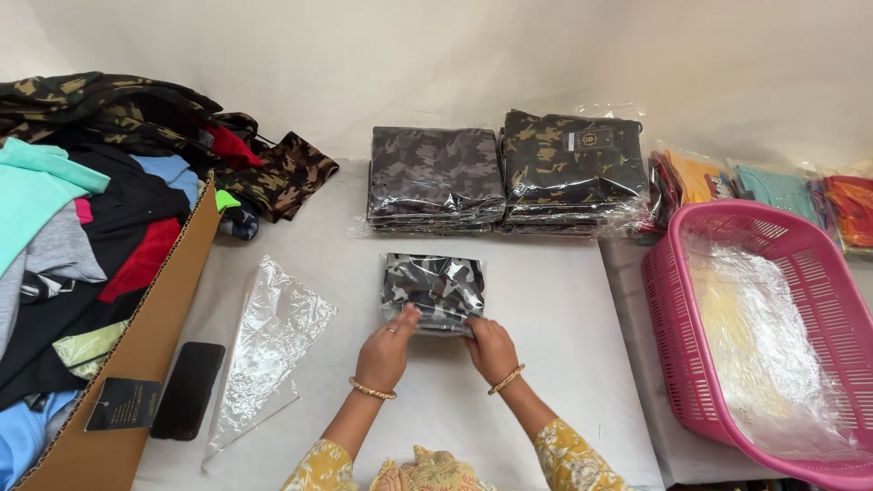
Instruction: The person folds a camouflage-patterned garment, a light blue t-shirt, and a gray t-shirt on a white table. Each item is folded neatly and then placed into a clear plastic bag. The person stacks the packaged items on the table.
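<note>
Lying at the centre of the frame, the small grey-and-white camouflage garment folded inside a clear plastic bag (433,289) is met along its near edge by both hands — it sits directly ahead of them, toward the top of the picture, with its long axis running left to right across the white table (546,309).

Taken from the left: an open brown cardboard box (136,364) heaped with loose coloured clothing fills the left edge, with a black phone (188,389) just beside its wall in the lower left. An empty clear plastic bag (268,350) is spread flat between the phone and the hands. The left hand (386,353) is laid on the bag's near left corner, fingers pressed flat, thumb raised toward the plastic; nothing is enclosed in it. The right hand (491,349) is set at the near right corner, fingers curled narrow over the edge — whether the plastic is pinched cannot be told. Both are about equally near.

Behind, in the upper middle, two stacks of bagged camouflage garments are seen — one grey (435,177), one olive (571,168). At the right, a pink slotted plastic basket (673,309) holding clear bags is tilted at the table's edge.
</note>
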